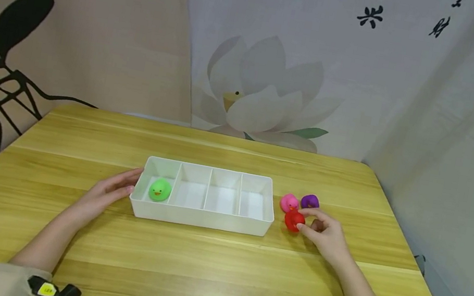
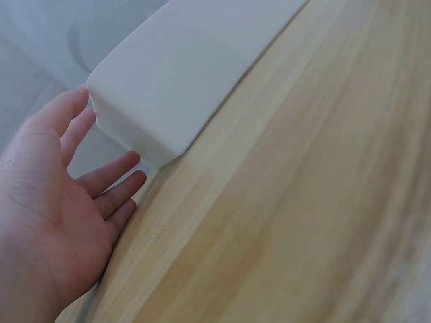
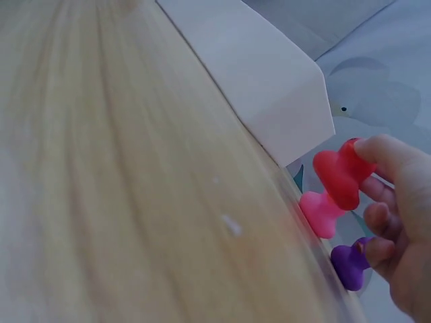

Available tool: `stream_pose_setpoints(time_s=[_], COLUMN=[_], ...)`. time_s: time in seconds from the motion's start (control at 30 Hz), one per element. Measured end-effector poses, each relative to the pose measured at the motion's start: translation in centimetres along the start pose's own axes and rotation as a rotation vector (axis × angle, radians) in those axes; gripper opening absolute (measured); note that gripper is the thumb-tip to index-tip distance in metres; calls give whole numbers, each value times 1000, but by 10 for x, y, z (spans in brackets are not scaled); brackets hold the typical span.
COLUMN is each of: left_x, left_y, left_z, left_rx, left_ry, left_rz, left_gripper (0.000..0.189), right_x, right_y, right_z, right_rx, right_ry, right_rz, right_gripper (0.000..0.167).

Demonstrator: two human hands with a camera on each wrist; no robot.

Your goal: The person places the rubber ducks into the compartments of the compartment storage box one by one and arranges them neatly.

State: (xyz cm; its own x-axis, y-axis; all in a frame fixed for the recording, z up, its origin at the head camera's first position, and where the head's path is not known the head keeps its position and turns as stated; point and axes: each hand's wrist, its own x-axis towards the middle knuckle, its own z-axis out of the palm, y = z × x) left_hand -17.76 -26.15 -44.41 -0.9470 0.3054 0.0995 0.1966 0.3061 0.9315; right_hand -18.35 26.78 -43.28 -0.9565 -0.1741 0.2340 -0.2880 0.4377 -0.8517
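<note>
A red rubber duck [image 1: 294, 221] is pinched between the thumb and fingers of my right hand [image 1: 323, 233], just right of the white divided box [image 1: 201, 218]. Behind it on the table are a pink rubber duck [image 1: 288, 201] and a purple one [image 1: 310, 201]; the right wrist view shows the red duck [image 3: 340, 176] held above the pink duck [image 3: 320, 214]. A green rubber duck [image 1: 160, 190] sits in the box's leftmost compartment. At the box's left end, the fingertips of my left hand [image 1: 111, 189] touch its wall, fingers extended in the left wrist view.
The box stands on a wooden table [image 1: 204, 280], with three more compartments right of the green duck. A printed cloth backdrop [image 1: 290, 9] hangs behind the table's far edge. Each sleeve carries a black wrist camera.
</note>
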Motion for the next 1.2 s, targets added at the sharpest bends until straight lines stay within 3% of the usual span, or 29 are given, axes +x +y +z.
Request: stream_pose_setpoints(time_s=[0.2, 0.53, 0.83, 1.2], left_x=[0, 0, -2, -1], left_y=[0, 3, 3, 3], left_z=[0, 0, 0, 1], left_rx=[16, 9, 20, 17], left_ry=[4, 7, 13, 10], left_rz=[-10, -16, -24, -13], left_gripper=[50, 50, 50, 50], right_x=[-1, -5, 3, 13], right_y=[-13, -61, -49, -75], right_z=[-2, 0, 1, 9], right_rx=[30, 50, 64, 77], right_ry=[24, 32, 59, 59], right_rz=[13, -94, -94, -113], right_gripper=[26, 24, 24, 23])
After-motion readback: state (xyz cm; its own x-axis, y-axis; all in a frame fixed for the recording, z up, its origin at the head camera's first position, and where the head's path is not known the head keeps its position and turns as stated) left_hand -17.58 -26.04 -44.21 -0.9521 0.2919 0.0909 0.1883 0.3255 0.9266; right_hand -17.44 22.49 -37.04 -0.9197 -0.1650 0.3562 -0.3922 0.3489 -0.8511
